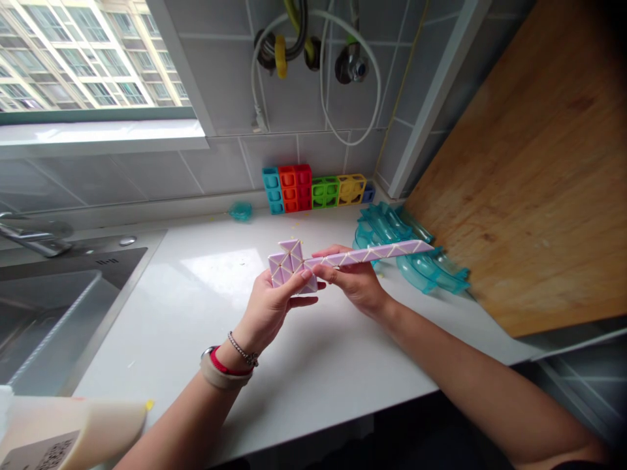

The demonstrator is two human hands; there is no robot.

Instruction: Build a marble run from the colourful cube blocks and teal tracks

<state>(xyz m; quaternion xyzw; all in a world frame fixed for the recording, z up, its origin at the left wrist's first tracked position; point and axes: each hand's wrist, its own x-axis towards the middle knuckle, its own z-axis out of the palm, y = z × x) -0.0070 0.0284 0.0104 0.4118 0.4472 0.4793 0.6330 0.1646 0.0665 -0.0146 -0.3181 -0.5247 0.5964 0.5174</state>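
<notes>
A lilac twist-snake puzzle [343, 258], made of triangular segments with pale edges, is held above the white countertop [206, 313]. My left hand [270, 308] grips its folded, blocky left end. My right hand [355, 282] pinches the straight part, which runs out to the right over the teal pieces. My left wrist carries a bead bracelet and a red and beige band.
Coloured hollow cubes [313, 188] line the tiled back wall. Clear teal curved track pieces [409, 251] lie at the right beside a wooden board [529, 183]. A steel sink [44, 313] and tap sit left. A small teal disc [240, 210] lies near the wall.
</notes>
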